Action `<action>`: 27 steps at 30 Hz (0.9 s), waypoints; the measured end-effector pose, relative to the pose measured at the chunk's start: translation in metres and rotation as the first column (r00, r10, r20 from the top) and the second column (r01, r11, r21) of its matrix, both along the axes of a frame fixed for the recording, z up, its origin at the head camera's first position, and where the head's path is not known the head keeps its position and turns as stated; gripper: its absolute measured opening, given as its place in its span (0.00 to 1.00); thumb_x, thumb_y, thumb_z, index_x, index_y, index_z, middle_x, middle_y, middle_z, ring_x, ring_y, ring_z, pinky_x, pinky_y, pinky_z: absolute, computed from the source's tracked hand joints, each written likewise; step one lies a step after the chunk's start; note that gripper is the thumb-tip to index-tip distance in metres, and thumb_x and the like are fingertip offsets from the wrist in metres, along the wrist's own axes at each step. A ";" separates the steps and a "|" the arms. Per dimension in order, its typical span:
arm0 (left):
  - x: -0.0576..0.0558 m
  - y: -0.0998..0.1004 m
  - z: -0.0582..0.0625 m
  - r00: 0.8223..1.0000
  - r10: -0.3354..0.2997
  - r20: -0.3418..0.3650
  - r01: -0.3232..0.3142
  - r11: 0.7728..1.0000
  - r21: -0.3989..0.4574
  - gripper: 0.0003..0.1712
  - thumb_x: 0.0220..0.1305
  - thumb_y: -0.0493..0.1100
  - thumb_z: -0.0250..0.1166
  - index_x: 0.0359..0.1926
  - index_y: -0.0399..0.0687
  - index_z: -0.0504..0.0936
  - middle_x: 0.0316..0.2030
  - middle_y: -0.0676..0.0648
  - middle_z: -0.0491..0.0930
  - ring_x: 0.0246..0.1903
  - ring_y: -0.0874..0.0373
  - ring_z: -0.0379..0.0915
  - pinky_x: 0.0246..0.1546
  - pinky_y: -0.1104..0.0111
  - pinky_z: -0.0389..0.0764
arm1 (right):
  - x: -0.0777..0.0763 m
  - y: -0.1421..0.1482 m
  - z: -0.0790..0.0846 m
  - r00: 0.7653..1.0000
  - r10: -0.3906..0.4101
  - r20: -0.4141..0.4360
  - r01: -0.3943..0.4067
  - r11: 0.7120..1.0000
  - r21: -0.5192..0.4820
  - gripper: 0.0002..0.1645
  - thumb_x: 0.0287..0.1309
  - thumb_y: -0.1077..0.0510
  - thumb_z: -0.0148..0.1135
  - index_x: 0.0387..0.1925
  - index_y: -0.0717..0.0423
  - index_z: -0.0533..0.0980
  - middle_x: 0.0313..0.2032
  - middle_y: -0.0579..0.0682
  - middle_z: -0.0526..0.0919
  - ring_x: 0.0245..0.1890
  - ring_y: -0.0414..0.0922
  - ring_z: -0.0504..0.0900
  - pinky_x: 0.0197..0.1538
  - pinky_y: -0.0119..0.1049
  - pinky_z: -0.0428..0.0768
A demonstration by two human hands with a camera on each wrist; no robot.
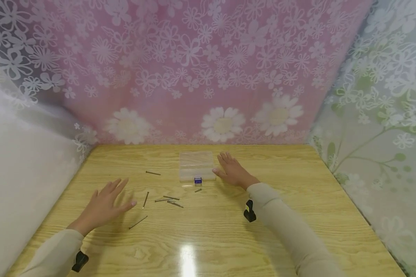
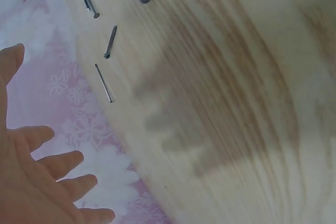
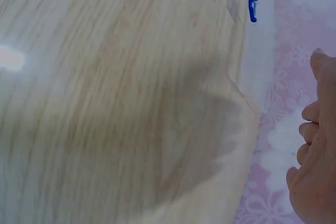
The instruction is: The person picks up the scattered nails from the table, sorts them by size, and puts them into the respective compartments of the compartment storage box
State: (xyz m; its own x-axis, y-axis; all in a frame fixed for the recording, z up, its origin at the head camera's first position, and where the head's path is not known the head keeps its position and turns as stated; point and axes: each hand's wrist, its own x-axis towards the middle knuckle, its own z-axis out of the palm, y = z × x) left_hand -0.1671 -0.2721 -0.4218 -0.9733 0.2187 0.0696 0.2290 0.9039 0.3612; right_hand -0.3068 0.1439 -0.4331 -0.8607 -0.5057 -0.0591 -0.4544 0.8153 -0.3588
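A small clear plastic box with a blue latch lies shut near the table's far middle. Several thin nails are scattered on the wood in front and to the left of it. My right hand lies flat and open just right of the box, its thumb at the box's side. Spread and open, my left hand is over the table left of the nails and holds nothing. The left wrist view has the left hand beside nails. The right wrist view has the right hand and the latch.
The wooden table is walled by flowered curtains: pink at the back, pale on the left and right. One nail lies apart to the left of the box, another nearer me. A light glare sits at the front middle.
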 end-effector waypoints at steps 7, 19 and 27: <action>0.006 0.000 -0.013 1.000 0.002 -0.009 -0.002 1.000 0.023 0.52 0.60 0.66 0.61 0.73 0.41 0.54 0.69 0.30 0.56 0.66 0.28 0.49 0.55 0.27 0.48 | -0.005 -0.022 -0.029 0.999 -0.034 -0.004 0.034 0.999 -0.029 0.43 0.73 0.38 0.36 0.75 0.61 0.40 0.75 0.60 0.39 0.74 0.57 0.35 0.72 0.56 0.42; 0.017 0.001 -0.027 1.000 -0.024 -0.018 0.025 0.998 0.054 0.50 0.61 0.64 0.62 0.70 0.33 0.58 0.67 0.29 0.57 0.64 0.28 0.53 0.56 0.29 0.52 | -0.003 -0.034 -0.045 0.997 -0.071 0.018 0.071 0.997 -0.036 0.39 0.75 0.42 0.30 0.74 0.63 0.41 0.74 0.59 0.40 0.74 0.54 0.37 0.73 0.53 0.43; 0.027 -0.001 -0.041 0.998 -0.051 -0.033 0.053 0.996 0.071 0.48 0.60 0.60 0.65 0.67 0.28 0.61 0.65 0.25 0.59 0.61 0.24 0.55 0.53 0.29 0.58 | -0.004 -0.038 -0.055 0.997 -0.065 -0.041 0.065 0.998 0.021 0.38 0.76 0.45 0.31 0.74 0.66 0.39 0.74 0.61 0.39 0.74 0.56 0.38 0.72 0.54 0.46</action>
